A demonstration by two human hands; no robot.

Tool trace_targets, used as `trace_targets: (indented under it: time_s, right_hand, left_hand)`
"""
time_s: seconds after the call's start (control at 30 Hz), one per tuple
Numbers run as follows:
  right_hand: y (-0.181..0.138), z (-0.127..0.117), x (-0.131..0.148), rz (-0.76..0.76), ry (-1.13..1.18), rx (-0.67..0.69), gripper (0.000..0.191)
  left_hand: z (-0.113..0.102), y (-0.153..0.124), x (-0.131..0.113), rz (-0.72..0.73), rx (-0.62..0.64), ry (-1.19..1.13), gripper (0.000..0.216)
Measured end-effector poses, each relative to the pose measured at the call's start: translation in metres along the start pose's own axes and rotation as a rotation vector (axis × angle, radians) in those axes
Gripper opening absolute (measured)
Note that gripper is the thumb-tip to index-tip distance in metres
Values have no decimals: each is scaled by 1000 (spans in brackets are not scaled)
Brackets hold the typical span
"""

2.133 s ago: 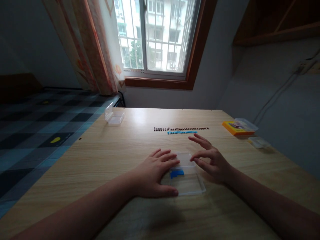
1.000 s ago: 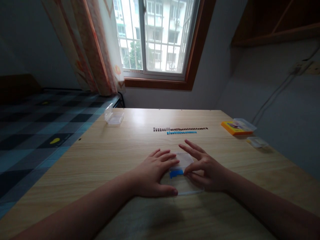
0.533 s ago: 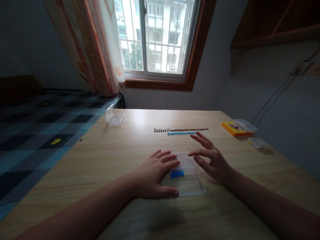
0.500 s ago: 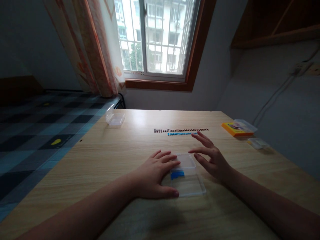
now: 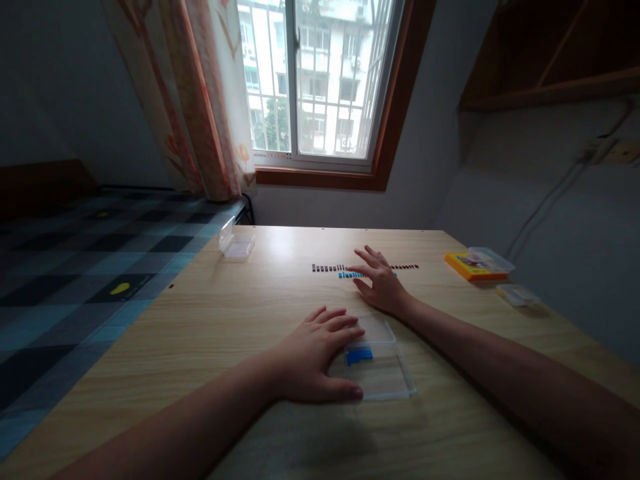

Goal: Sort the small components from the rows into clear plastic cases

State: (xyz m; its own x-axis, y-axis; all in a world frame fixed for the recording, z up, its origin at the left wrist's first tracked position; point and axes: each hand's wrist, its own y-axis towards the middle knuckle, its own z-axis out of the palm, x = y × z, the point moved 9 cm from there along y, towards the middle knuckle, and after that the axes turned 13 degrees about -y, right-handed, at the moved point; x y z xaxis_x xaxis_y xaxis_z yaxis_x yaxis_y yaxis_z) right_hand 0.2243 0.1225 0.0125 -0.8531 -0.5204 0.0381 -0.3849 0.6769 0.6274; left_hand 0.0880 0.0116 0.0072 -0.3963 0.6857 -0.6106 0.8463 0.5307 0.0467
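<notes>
A small clear plastic box (image 5: 383, 377) lies open on the wooden table (image 5: 225, 320), with a few blue pieces (image 5: 359, 355) inside. My left hand (image 5: 315, 353) lies flat against the box's left side, fingers spread. My right hand (image 5: 380, 283) is stretched out further back, fingers apart over a row of small blue pieces (image 5: 345, 275). Just behind that runs a longer row of small dark pieces (image 5: 330, 268). What lies under the right fingertips is hidden.
Another clear box (image 5: 236, 241) sits at the table's back left corner. An orange box (image 5: 473, 265) with a clear lid and a small clear container (image 5: 515, 294) lie at the right. A checked bed (image 5: 75, 267) borders the left edge, a window wall the back.
My right hand has left the open box and reached forward and left to the rows of small pieces. The left hand has stayed beside the box.
</notes>
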Motion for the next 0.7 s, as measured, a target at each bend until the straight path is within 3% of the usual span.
trace_targets:
  time_s: [0.23,0.7]
  right_hand:
    - [29,25,8,-33,-9,-14,21]
    - [30,26,8,-41,49,10,11]
  left_hand:
    - [0,0,2,22,-22,-23,90]
    - [1,0,2,14,-14,3,90]
